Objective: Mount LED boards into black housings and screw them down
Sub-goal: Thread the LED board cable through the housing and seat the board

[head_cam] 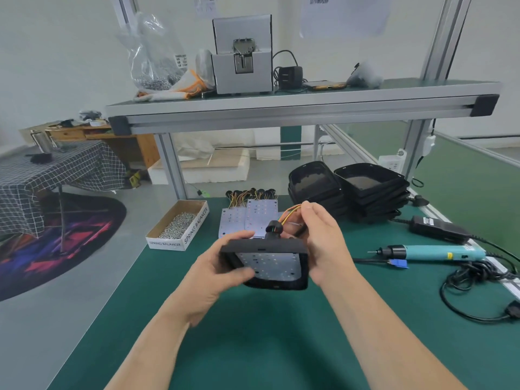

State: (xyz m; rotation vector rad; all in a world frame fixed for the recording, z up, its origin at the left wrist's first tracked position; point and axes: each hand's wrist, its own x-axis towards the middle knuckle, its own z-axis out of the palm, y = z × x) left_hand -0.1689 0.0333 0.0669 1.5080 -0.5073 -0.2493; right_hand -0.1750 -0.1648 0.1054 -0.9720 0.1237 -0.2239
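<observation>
**Black housing held up between both hands**

Black and shallow, the housing [264, 245] is off the green mat [281, 339], tilted so its open face looks toward the camera. An LED board [271, 263] lies inside it, pale and dotted with small parts.

The left hand [219, 267] grips the housing's left side: the thumb curls over the near left corner and the fingers wrap along the top edge. The right hand [323, 240] is at the housing's right side, with its fingertips raised above the top edge and pinching a bundle of orange and yellow wires [289, 211]. Those wires run down to a black plug [272, 228] that sits at the housing's top edge, between the two hands.

Just behind the hands, more LED boards [247, 220] lie flat on the mat, their wires fanned out at the back. Two stacks of empty housings [365, 192] stand to the right of them. A cardboard box of screws [180, 228] sits to the left, and a teal electric screwdriver [430, 253] lies on the mat well to the right of the right hand.
</observation>
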